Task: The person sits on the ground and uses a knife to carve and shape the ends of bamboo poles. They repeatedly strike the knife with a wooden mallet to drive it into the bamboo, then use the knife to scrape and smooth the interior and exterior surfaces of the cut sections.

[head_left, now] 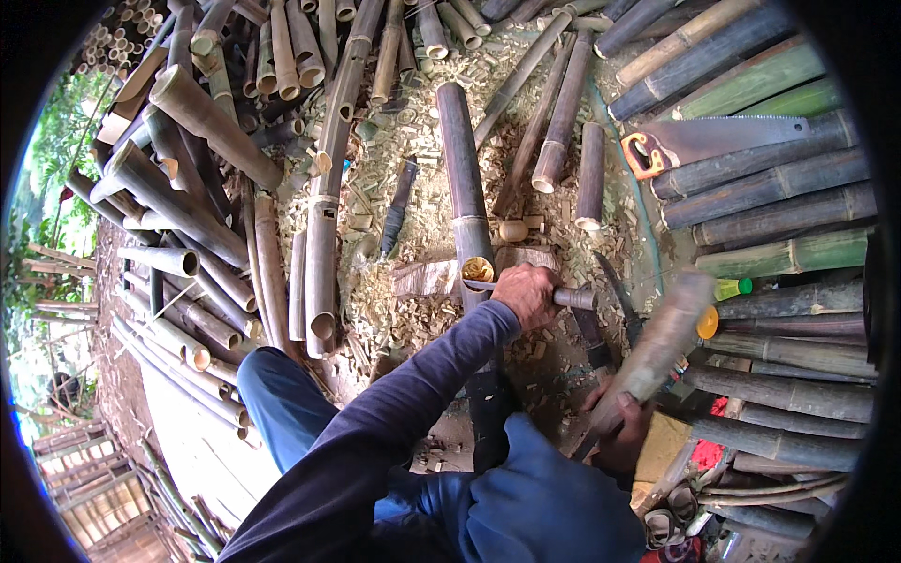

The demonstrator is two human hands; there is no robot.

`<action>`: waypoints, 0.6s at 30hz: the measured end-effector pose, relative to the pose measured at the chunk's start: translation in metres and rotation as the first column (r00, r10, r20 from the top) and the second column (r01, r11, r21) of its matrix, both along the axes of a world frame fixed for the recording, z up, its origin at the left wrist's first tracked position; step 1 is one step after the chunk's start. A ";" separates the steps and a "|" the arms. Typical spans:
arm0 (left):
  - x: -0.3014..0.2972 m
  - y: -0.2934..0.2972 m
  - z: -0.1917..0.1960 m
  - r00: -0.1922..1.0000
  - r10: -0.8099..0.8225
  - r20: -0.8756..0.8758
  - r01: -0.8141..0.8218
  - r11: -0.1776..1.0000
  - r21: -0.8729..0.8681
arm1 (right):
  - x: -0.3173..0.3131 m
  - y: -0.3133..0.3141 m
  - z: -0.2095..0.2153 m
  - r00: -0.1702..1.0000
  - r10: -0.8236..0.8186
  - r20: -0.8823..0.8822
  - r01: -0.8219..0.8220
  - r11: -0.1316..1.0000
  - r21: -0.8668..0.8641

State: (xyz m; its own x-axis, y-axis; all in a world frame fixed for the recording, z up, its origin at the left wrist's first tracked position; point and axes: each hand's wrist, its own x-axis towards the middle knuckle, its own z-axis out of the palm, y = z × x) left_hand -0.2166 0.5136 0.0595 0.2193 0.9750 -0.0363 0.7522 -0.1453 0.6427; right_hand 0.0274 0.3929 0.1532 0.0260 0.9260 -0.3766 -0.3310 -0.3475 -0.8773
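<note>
My left hand [527, 296] is closed round a chisel [574, 298], its thick round handle end sticking out to the right. The chisel's metal blade [479, 284] lies across a dark bamboo tube [462, 169], just below a pale cut opening [477, 270]. The tube rests on a wooden block [427, 279] and points away from me. My right hand [621, 427], partly hidden, grips a thick wooden mallet [662, 342]. The mallet is tilted up to the right, smeared by motion, and apart from the chisel's handle.
A handsaw [713, 143] lies on stacked bamboo poles [770, 183] at the right. A dark-wrapped knife [399, 211] lies on the shavings [375, 253] left of the tube. More cut bamboo [324, 235] crowds the left side and far end. A green-capped bottle [732, 288] is near the mallet.
</note>
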 end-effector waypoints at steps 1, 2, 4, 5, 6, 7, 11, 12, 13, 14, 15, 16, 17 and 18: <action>-0.004 0.000 -0.001 1.000 0.021 0.017 -0.021 1.000 0.000 | 0.000 0.010 0.009 0.990 0.000 0.142 -0.019 0.991 0.133; -0.006 0.001 0.003 0.999 0.019 0.042 -0.019 1.000 0.013 | -0.001 0.012 0.008 0.973 -0.160 0.165 0.128 0.973 0.190; -0.006 0.004 0.010 0.998 0.012 0.062 -0.015 0.999 0.047 | -0.009 0.020 -0.006 0.868 -0.062 0.493 -0.134 0.926 0.352; -0.006 0.001 0.012 0.997 0.010 0.072 -0.014 0.998 0.058 | -0.017 0.025 -0.002 0.809 -0.027 0.587 -0.228 0.906 0.356; -0.011 -0.002 0.010 0.993 0.004 0.115 -0.013 0.997 0.078 | -0.028 0.031 0.002 0.743 0.001 0.669 -0.321 0.878 0.356; -0.015 -0.007 0.006 0.987 -0.002 0.158 -0.013 0.995 0.099 | -0.037 0.036 0.005 0.671 0.016 0.742 -0.408 0.843 0.350; -0.029 -0.030 0.014 0.978 0.031 0.206 -0.043 0.998 0.056 | -0.042 0.039 0.055 0.781 0.189 0.595 -0.427 0.857 0.289; -0.027 -0.030 0.014 0.968 0.021 0.250 -0.049 0.993 0.108 | -0.048 0.037 0.051 0.729 0.144 0.669 -0.439 0.848 0.297; -0.023 -0.032 0.021 0.961 0.030 0.276 -0.065 0.991 0.117 | -0.053 0.033 0.042 0.671 0.097 0.735 -0.447 0.844 0.296; -0.019 -0.035 0.027 0.952 0.039 0.304 -0.080 0.989 0.125 | -0.056 0.029 0.032 0.605 0.049 0.795 -0.454 0.841 0.293; -0.021 -0.039 0.038 0.945 0.059 0.320 -0.108 0.985 0.138 | -0.062 0.028 0.024 0.541 0.005 0.841 -0.471 0.830 0.298; -0.023 -0.042 0.045 0.945 0.074 0.319 -0.120 0.985 0.128 | -0.067 0.027 0.019 0.473 -0.042 0.880 -0.486 0.821 0.301; -0.026 -0.041 0.018 0.953 -0.023 0.301 -0.029 0.986 0.167 | -0.064 0.028 0.018 0.479 -0.055 0.876 -0.506 0.798 0.326; -0.025 -0.038 0.010 0.953 -0.033 0.302 -0.028 0.980 0.195 | -0.062 0.029 0.018 0.483 -0.061 0.874 -0.530 0.773 0.347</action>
State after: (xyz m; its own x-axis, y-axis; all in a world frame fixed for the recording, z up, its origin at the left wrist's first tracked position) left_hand -0.2416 0.4754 0.0693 0.1929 0.9557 0.2224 0.5264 -0.2921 0.7985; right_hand -0.0342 0.4222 0.1714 -0.2162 0.9522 0.2159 0.6359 0.3051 -0.7089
